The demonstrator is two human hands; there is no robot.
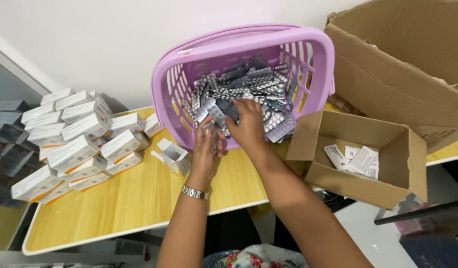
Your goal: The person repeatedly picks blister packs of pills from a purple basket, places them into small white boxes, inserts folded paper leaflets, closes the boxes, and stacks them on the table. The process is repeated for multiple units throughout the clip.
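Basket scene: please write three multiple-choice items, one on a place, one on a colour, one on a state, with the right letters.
1. Where do the folded paper leaflets lie?
A. in the small cardboard box
B. in the basket
C. on the floor

2. What colour is the basket?
A. green
B. purple
C. black

3. How is the small white box beside the left hand?
A. taped shut
C. crushed flat
B. open

Answers: 1 A, leaflets rest on that box's bottom. 2 B, its rim and walls are purple. 3 B, its flap stands up.
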